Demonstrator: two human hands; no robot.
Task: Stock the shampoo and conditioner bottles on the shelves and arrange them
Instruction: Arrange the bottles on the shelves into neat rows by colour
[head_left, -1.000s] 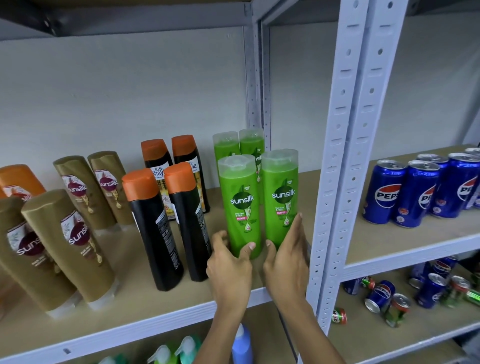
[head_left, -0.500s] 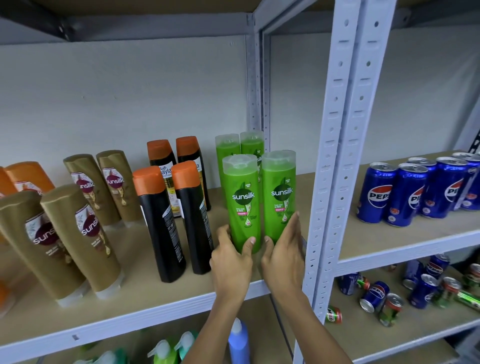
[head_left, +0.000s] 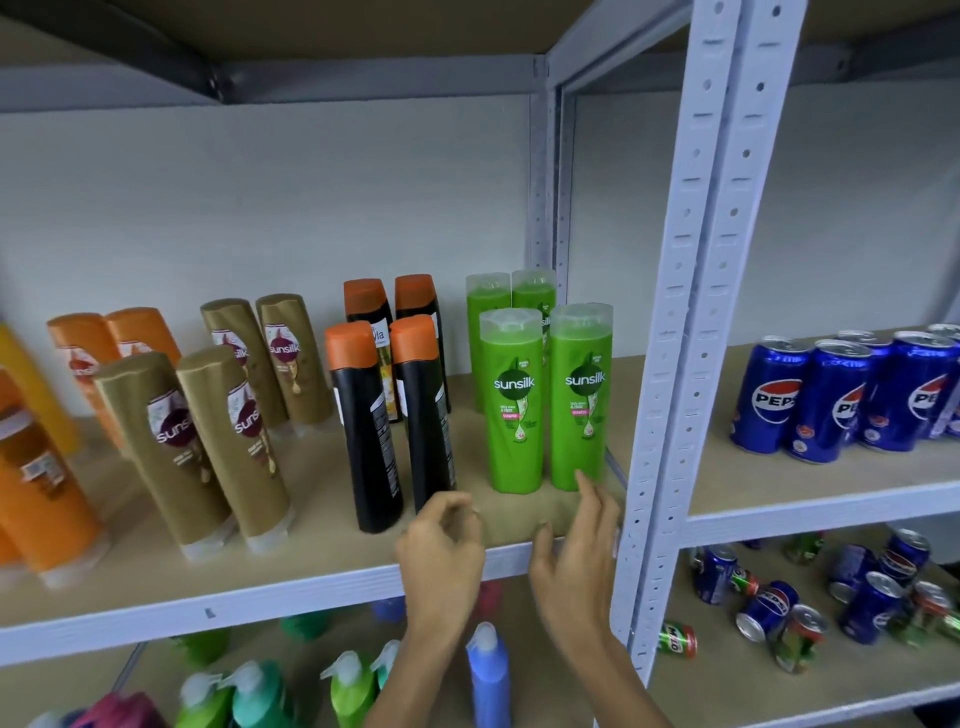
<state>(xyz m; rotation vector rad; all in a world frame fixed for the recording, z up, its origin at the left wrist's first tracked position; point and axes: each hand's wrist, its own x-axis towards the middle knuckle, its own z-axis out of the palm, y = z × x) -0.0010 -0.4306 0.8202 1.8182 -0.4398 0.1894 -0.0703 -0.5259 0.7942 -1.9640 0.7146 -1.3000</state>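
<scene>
Two green Sunsilk bottles stand upright side by side near the shelf's front right, the left one (head_left: 513, 405) and the right one (head_left: 582, 400), with two more green bottles (head_left: 511, 301) behind them. My left hand (head_left: 441, 551) hovers at the shelf edge (head_left: 260, 603), fingers loosely curled, holding nothing. My right hand (head_left: 576, 551) is off the bottles too, fingers relaxed, one fingertip near the base of the right green bottle. To the left stand black bottles with orange caps (head_left: 366, 431), gold Sunsilk bottles (head_left: 197, 447) and orange bottles (head_left: 41, 483).
A perforated grey upright (head_left: 691, 312) borders the green bottles on the right. Beyond it, blue Pepsi cans (head_left: 831, 400) stand on the neighbouring shelf, and more cans (head_left: 769, 618) lie loose below. Pump bottles (head_left: 260, 696) and a blue bottle (head_left: 488, 675) sit on the lower shelf.
Both hands have let go of the front green bottles and drawn back toward the shelf's front edge. The two bottles stay upright where they were set.
</scene>
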